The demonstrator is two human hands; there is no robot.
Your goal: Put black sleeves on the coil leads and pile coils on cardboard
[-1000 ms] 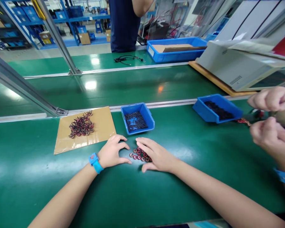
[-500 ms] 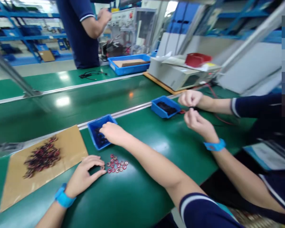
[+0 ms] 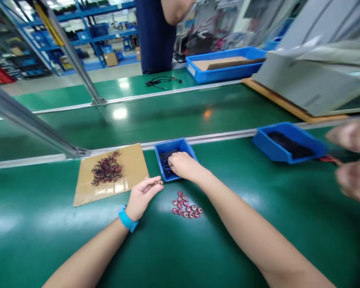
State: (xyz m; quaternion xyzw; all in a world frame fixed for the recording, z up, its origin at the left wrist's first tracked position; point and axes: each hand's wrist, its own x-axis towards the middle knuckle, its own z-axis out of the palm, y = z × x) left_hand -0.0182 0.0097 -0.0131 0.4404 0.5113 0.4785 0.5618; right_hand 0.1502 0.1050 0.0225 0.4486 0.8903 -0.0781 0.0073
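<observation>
My left hand (image 3: 142,197) pinches a small reddish-copper ring (image 3: 157,183) between thumb and fingers, just off the near left corner of a small blue bin (image 3: 189,149). The fingertips of my right hand (image 3: 184,165) are inside that bin, curled down among small dark parts (image 3: 165,163). What they grip, if anything, is hidden. Several more red-and-copper rings (image 3: 186,204) lie loose on the green table, in front of the bin and below my right forearm.
At the left, a brown board (image 3: 132,160) carries a pile of dark-and-red wired pieces (image 3: 107,170). A second blue bin (image 3: 271,150) stands at the right beside a co-worker's blurred hands (image 3: 355,176). Behind runs a metal rail (image 3: 222,138); a metal post (image 3: 33,124) rises at the left.
My left hand has closed on a ring and brought it from the loose rings towards the bin. My right hand stays in the bin. The camera's view has shifted to the left.
</observation>
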